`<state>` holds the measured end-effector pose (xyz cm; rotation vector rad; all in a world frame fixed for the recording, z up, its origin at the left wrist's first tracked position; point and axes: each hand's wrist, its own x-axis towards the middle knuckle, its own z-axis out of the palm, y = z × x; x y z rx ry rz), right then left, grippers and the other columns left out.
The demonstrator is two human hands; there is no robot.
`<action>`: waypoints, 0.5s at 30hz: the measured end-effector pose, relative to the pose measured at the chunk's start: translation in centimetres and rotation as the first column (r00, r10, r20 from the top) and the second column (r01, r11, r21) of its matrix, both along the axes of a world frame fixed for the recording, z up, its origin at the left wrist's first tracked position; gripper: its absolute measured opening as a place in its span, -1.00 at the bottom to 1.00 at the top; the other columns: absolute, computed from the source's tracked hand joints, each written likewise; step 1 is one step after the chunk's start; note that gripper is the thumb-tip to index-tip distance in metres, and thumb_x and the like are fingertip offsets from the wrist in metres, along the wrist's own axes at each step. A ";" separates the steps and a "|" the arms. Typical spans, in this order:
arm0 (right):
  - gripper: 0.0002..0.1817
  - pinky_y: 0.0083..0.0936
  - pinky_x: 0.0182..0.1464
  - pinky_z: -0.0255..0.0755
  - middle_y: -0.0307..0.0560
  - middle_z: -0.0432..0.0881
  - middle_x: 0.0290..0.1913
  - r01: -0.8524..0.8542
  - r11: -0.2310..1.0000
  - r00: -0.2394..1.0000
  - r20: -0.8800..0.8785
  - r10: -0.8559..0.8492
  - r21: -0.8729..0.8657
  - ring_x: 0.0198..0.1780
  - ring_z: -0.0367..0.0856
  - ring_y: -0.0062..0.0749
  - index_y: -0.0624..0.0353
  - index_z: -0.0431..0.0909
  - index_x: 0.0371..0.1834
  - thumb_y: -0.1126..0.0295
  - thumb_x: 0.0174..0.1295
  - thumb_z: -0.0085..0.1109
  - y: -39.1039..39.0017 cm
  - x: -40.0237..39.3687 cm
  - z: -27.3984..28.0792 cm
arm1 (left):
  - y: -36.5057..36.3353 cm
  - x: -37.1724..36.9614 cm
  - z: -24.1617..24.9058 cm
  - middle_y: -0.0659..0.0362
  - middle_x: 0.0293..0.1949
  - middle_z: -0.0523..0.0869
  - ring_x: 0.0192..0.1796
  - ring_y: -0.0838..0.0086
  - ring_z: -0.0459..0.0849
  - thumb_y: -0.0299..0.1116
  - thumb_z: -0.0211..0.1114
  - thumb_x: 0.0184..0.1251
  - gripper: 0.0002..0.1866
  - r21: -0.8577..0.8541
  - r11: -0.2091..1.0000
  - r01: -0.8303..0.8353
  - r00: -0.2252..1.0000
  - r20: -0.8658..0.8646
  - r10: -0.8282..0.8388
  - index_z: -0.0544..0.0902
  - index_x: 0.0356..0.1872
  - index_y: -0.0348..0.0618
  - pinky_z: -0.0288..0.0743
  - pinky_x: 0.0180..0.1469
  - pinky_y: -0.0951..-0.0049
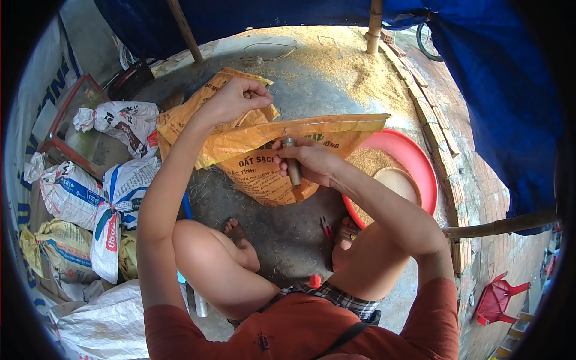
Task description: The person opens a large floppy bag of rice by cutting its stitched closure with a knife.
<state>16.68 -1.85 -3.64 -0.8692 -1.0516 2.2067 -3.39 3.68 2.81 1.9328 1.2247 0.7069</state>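
Observation:
My right hand [312,159] is wrapped round the thick cylindrical handle of an awl [292,163], whose thin metal point rises at the folded top edge of an orange-yellow printed sack [258,171]. The sack's long edge runs sideways in front of me, and its lower part hangs toward the floor. Above that edge, my left hand [240,99] is raised with the fingers pinched together. Whatever sits between those fingertips is too small to make out.
A red basin [423,165] of grain with a round tray [399,185] stands at the right. Pliers [326,228] lie by my right foot. Filled sacks [72,195] crowd the left side. Loose grain [372,75] covers the far floor near a brick border [441,141]. A blue tarp [480,90] hangs at right.

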 end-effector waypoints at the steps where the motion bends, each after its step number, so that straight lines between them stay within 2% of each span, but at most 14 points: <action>1: -0.88 -0.57 -0.39 0.42 -0.16 0.48 -0.40 -0.004 1.000 1.000 0.017 0.004 -0.002 -0.45 0.44 -0.51 0.23 0.38 -0.17 0.57 0.24 -0.04 -0.1 0.0 0.2 | -0.2 0.2 0.2 0.31 -0.43 0.64 -0.39 0.74 0.48 -0.36 0.33 0.18 -0.82 0.025 1.000 -0.016 1.000 -0.024 0.017 0.66 -0.29 -0.28 0.38 -0.30 0.66; 3: -0.88 -0.58 -0.40 0.41 -0.16 0.47 -0.41 -0.008 1.000 0.999 0.034 0.008 -0.003 -0.47 0.42 -0.53 0.24 0.38 -0.16 0.56 0.24 -0.06 -0.1 0.1 0.3 | -0.7 0.6 0.6 0.30 -0.44 0.63 -0.41 0.74 0.46 -0.36 0.33 0.18 -0.82 0.051 0.998 -0.032 0.998 -0.048 0.034 0.66 -0.30 -0.28 0.37 -0.31 0.65; 5: -0.86 -0.59 -0.43 0.40 -0.16 0.46 -0.43 -0.038 0.999 0.999 0.020 0.038 -0.011 -0.49 0.40 -0.55 0.25 0.38 -0.16 0.54 0.23 -0.06 0.1 0.4 0.2 | -1.1 1.0 1.1 0.18 -0.41 0.65 -0.34 0.58 0.55 -0.34 0.32 0.16 -0.79 0.065 0.994 -0.085 0.984 -0.149 0.093 0.65 -0.31 -0.30 0.43 -0.24 0.51; 6: -0.86 -0.59 -0.43 0.40 -0.16 0.46 -0.43 -0.038 0.999 0.999 0.020 0.038 -0.011 -0.49 0.40 -0.55 0.25 0.38 -0.16 0.54 0.23 -0.06 0.1 0.4 0.3 | -1.2 1.0 1.1 0.18 -0.41 0.65 -0.34 0.58 0.55 -0.34 0.32 0.16 -0.79 0.066 0.994 -0.084 0.984 -0.149 0.093 0.65 -0.31 -0.30 0.43 -0.24 0.51; 8: -0.85 -0.60 -0.45 0.39 -0.17 0.46 -0.45 -0.054 0.998 0.998 0.028 0.055 -0.011 -0.53 0.39 -0.57 0.26 0.39 -0.16 0.53 0.21 -0.05 0.1 0.6 0.4 | -1.3 1.1 0.8 0.15 -0.38 0.59 -0.33 0.48 0.52 -0.35 0.31 0.14 -0.81 0.281 0.958 -0.059 0.957 -0.256 0.134 0.65 -0.32 -0.29 0.41 -0.23 0.44; 12: -0.82 -0.61 -0.38 0.38 -0.20 0.47 -0.43 -0.098 0.995 0.993 0.061 0.096 0.024 -0.47 0.41 -0.55 0.23 0.38 -0.11 0.47 0.25 -0.04 0.3 0.8 0.3 | -2.1 1.7 1.4 0.19 -0.42 0.50 -0.36 0.52 0.46 -0.38 0.32 0.12 -0.82 0.361 0.932 -0.028 0.957 -0.260 0.129 0.64 -0.32 -0.27 0.37 -0.26 0.50; 14: -0.81 -0.63 -0.39 0.38 -0.20 0.47 -0.43 -0.111 0.993 0.991 0.076 0.108 0.036 -0.49 0.41 -0.57 0.23 0.39 -0.10 0.48 0.23 -0.05 0.3 0.9 0.2 | -2.2 2.1 1.5 0.13 -0.39 0.51 -0.32 0.37 0.50 -0.34 0.30 0.13 -0.81 0.434 0.901 0.014 0.951 -0.284 0.122 0.65 -0.34 -0.27 0.40 -0.22 0.38; 15: -0.81 -0.63 -0.39 0.38 -0.20 0.47 -0.43 -0.111 0.993 0.991 0.076 0.108 0.036 -0.49 0.41 -0.57 0.23 0.39 -0.10 0.48 0.23 -0.05 0.3 0.9 0.2 | -2.2 2.3 1.4 0.13 -0.39 0.51 -0.32 0.37 0.50 -0.34 0.30 0.13 -0.81 0.433 0.901 0.013 0.951 -0.284 0.122 0.65 -0.34 -0.27 0.40 -0.22 0.38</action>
